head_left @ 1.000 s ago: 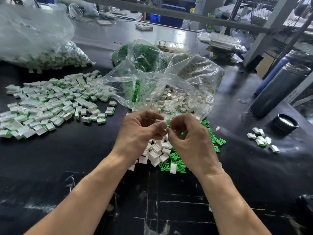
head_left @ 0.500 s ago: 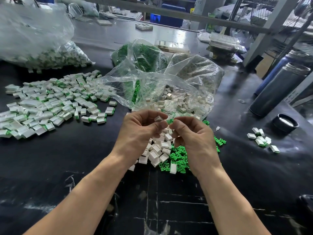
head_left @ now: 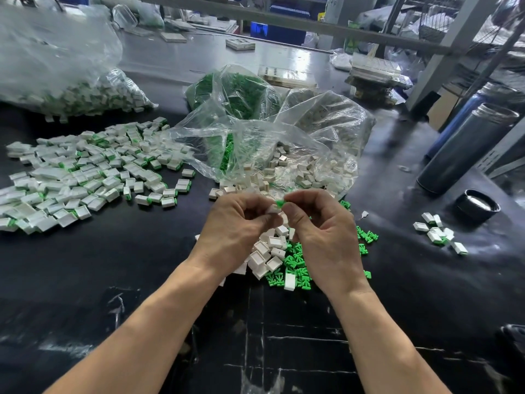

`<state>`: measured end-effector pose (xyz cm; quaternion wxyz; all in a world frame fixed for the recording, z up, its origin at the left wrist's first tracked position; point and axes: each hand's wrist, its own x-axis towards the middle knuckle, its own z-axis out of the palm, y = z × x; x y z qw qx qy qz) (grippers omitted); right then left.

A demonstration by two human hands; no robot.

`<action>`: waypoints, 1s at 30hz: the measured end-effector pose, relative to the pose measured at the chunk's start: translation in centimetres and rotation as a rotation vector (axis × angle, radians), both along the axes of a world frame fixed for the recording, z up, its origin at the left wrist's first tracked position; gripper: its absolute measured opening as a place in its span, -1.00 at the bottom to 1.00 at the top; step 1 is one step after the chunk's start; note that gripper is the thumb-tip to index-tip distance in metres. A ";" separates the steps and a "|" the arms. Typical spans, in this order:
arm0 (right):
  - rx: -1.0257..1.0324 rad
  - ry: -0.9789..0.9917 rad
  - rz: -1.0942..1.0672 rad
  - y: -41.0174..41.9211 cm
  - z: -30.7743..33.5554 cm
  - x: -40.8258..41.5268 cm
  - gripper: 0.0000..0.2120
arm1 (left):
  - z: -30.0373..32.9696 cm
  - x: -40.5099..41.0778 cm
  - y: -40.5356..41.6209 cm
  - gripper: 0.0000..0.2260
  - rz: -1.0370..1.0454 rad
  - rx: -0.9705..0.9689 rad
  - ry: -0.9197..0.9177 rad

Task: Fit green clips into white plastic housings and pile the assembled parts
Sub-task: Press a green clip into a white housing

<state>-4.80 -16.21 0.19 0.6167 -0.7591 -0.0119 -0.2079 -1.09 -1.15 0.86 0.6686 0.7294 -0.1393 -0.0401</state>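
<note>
Two hands meet above the black counter: the left hand has its grip pinched on a white housing, the right hand has its grip pinched on a green clip touching it. Loose housings and clips lie beneath, assembled parts piled left; no writing readable

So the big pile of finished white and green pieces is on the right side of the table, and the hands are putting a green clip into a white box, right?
Not quite. The head view shows the big pile of finished pieces on the left side of the table; only a few lie on the right. The rest holds: the left hand holds a white housing and the right hand pinches a green clip at it.
</note>
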 end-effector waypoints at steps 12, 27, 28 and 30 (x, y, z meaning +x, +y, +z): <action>-0.078 0.061 -0.012 -0.4 -0.5 0.3 -0.84 | 0.5 -0.1 0.4 -0.88 0.048 0.022 0.006; -0.141 0.106 -0.043 -0.2 0.0 0.1 -0.81 | 0.0 0.2 0.3 -0.91 0.032 -0.026 0.047; -0.136 0.106 -0.062 0.0 -0.1 0.0 -0.82 | 0.0 0.2 0.2 -0.92 0.036 -0.032 0.053; -0.106 0.106 -0.104 0.3 -0.2 0.0 -0.86 | -0.2 0.1 -0.1 -0.93 0.051 -0.057 0.067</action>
